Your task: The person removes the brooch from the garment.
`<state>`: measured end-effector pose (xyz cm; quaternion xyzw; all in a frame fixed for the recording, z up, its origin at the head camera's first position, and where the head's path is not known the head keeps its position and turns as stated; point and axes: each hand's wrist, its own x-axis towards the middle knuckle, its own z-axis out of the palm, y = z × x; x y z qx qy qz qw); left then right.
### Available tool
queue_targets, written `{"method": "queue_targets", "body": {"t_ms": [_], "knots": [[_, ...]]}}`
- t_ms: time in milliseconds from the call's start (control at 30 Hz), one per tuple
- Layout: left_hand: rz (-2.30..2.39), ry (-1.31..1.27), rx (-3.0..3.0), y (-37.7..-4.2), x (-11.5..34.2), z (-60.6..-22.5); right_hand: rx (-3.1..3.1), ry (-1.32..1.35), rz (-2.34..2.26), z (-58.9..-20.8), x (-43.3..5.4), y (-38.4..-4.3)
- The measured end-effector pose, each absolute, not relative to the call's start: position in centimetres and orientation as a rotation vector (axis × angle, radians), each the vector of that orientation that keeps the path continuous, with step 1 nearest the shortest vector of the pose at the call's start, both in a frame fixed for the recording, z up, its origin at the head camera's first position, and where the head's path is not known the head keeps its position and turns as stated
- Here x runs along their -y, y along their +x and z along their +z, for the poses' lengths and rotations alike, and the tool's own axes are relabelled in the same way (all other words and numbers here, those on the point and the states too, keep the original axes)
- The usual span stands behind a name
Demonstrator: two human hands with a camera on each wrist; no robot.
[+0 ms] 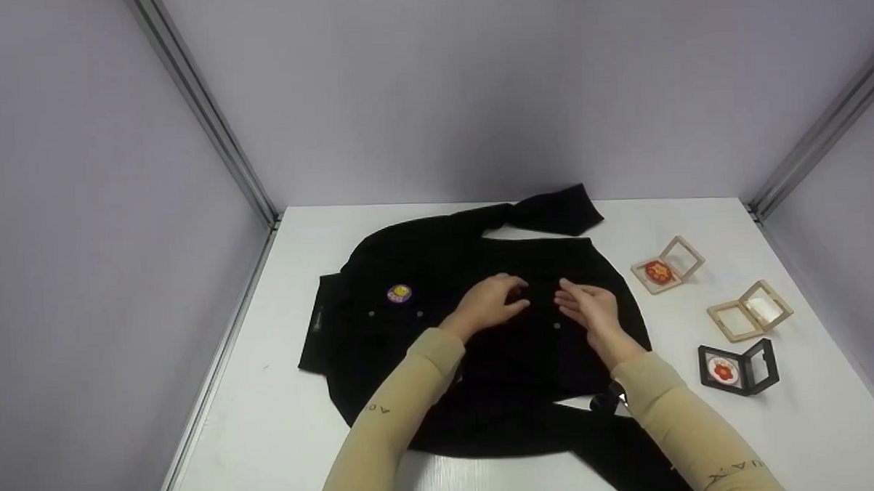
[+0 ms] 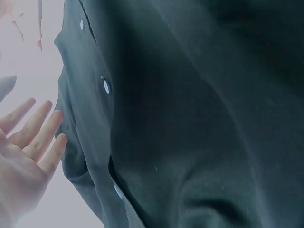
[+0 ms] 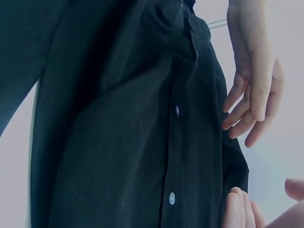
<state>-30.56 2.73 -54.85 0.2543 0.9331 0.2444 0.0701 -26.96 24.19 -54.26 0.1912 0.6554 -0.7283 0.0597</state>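
A black button-up shirt (image 1: 438,267) lies spread on the white table, long sleeves reaching right. One round yellow and purple badge (image 1: 399,294) sits on its front. Over the shirt's middle is my left hand (image 1: 486,302), fingers loosely bent and holding nothing. Facing it, my right hand (image 1: 592,309) has its fingers extended and is also without anything in it. A gap separates the two hands. In the right wrist view, pale buttons (image 3: 172,198) run along the placket. Whether either hand touches the cloth is hard to tell.
Three small lidded cases stand open on the right: a wooden one (image 1: 649,282) with a red-orange round piece, a wooden one (image 1: 731,330) showing no piece, and a black one (image 1: 711,383) with a red-flower piece. Grey walls (image 1: 432,93) enclose the table (image 1: 253,397).
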Motion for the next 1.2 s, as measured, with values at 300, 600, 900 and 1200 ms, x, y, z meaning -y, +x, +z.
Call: {"method": "queue_targets", "body": {"t_ms": [300, 600, 900, 1200], "knots": [[0.751, 0.753, -2.835, -30.7, -1.2, -55.1, -1.977, 0.527, -2.155, -54.3, -22.7, -27.4], [0.775, 0.715, -2.835, -30.6, 0.5, -55.1, -1.962, 0.487, -2.130, -54.5, -20.7, -27.9], [0.802, 0.687, -2.852, -30.6, 2.4, -55.0, -1.998, 0.428, -2.076, -54.9, -18.5, -28.4], [0.803, 0.674, -2.875, -30.7, 4.1, -55.4, -2.016, 0.386, -2.040, -55.2, -16.4, -28.7]]}}
